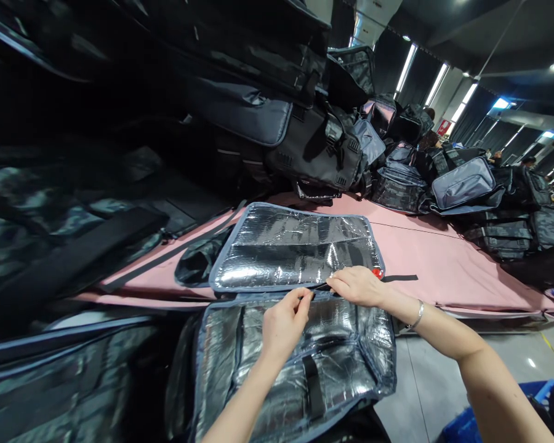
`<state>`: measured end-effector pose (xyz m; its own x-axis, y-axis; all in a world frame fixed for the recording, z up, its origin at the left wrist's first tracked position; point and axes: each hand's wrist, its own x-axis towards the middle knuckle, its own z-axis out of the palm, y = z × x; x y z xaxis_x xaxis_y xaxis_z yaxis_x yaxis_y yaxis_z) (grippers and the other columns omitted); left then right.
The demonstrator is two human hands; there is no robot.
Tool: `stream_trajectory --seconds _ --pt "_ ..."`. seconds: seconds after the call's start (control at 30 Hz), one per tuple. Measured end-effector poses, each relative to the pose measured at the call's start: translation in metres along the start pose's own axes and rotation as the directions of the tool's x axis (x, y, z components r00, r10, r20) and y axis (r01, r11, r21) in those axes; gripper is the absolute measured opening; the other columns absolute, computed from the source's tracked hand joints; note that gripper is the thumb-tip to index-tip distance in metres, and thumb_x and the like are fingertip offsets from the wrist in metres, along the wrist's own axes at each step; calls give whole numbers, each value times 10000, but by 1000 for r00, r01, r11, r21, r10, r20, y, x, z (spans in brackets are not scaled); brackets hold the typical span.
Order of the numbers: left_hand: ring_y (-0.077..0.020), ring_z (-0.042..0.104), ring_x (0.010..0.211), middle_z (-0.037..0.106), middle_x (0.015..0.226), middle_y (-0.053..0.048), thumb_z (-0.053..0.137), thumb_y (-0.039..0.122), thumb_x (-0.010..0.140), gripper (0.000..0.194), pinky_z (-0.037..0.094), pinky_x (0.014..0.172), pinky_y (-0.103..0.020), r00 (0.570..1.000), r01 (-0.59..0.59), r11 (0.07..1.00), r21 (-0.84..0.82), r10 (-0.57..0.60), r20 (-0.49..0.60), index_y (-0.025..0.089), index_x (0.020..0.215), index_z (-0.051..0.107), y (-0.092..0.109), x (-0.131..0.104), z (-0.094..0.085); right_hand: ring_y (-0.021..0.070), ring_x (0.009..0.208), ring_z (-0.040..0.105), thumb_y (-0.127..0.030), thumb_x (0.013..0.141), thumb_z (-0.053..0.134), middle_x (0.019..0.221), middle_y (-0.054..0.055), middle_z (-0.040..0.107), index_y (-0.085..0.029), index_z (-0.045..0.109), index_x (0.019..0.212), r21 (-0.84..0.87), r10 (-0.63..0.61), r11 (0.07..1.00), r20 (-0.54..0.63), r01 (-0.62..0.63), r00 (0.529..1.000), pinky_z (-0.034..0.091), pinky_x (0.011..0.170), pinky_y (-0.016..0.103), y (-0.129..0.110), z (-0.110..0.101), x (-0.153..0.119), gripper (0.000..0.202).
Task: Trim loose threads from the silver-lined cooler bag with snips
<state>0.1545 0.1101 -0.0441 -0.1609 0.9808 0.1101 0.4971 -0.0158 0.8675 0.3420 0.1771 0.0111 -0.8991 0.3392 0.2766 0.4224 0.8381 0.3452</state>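
My left hand (284,323) has thumb and forefinger pinched shut on a thin dark strip, perhaps a zip edge or thread, at the hinge seam of the open grey-trimmed cooler bag with crinkled silver foil lining (295,363). My right hand (357,286) lies knuckles up just beside it on the same seam, fingers curled down; I cannot tell whether they grip anything. A small red object (377,272) peeks out at its far edge, too hidden to identify. A silver bracelet (417,315) circles that wrist.

The seam runs straight between the two sets of fingertips. The bag's flat foil-lined lid (295,246) is folded away from me onto the pink table top (434,258); the deep body hangs toward me off the table edge. Inside I see only a black strap (313,384) running down the foil wall. A narrow black strip (399,278) lies on the table, extending from beneath my right hand.

Further out, stacks of black and grey bags (332,147) crowd the table's far side, and a blue plastic crate (471,424) sits on the floor below my right arm.
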Motion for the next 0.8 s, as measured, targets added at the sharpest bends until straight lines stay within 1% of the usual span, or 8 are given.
stream_trajectory --seconds 0.07,0.13,0.23,0.33,0.4,0.5,0.63,0.8 --pt "-125 506 444 551 474 70 430 485 799 310 358 567 -241 999 5 1000 -27 -6 -32 244 812 624 -1 0 2 164 722 605 -224 970 360 829 74 658 -153 595 885 106 55 993 -21 -52 998 443 594 265 0 2 -1 260" --pt "-126 497 436 540 464 69 442 498 788 318 360 558 -241 998 15 997 -75 -20 -67 237 806 623 -2 2 5 171 780 613 -269 961 397 859 72 658 -155 588 942 289 192 943 -61 -167 979 464 655 270 -3 6 -2 224" --pt "-133 495 438 527 454 62 448 532 774 350 362 535 -243 993 31 991 -128 -45 -108 228 790 621 -3 5 7 154 822 615 -272 923 480 912 48 651 -173 565 1018 567 492 723 -22 -394 870 475 698 251 -14 16 -2 161" --pt "-146 519 470 541 472 50 445 546 775 370 371 541 -249 988 42 990 -133 -60 -139 223 784 624 -6 11 3 171 837 615 -312 814 644 936 42 649 -184 565 1041 633 651 555 73 -540 755 480 722 268 -27 29 0 272" --pt "-160 559 526 578 514 41 467 534 773 347 388 589 -258 981 64 990 -124 -85 -172 227 799 627 -8 16 -4 188 853 614 -295 772 689 938 48 654 -186 587 1003 591 691 531 113 -607 714 474 757 289 -32 35 2 275" --pt "-190 628 647 654 620 24 498 498 767 291 412 672 -281 967 123 985 -123 -147 -210 237 812 619 -14 24 -12 191 843 614 -258 814 638 906 47 660 -187 604 949 549 719 515 141 -658 681 467 757 293 -34 40 8 156" --pt "-200 658 671 696 716 -8 455 478 789 287 452 706 -300 956 165 970 -177 -202 -213 220 812 580 -20 31 -12 186 845 613 -312 844 602 931 45 647 -189 563 1020 526 715 529 148 -666 684 463 756 293 -35 38 17 219" --pt "-201 640 625 690 710 -22 472 449 788 271 443 667 -301 940 212 960 -183 -251 -232 206 767 589 -22 36 -8 172 812 617 -269 870 560 894 28 639 -199 530 1001 476 703 552 174 -684 689 445 704 269 -39 34 29 152"
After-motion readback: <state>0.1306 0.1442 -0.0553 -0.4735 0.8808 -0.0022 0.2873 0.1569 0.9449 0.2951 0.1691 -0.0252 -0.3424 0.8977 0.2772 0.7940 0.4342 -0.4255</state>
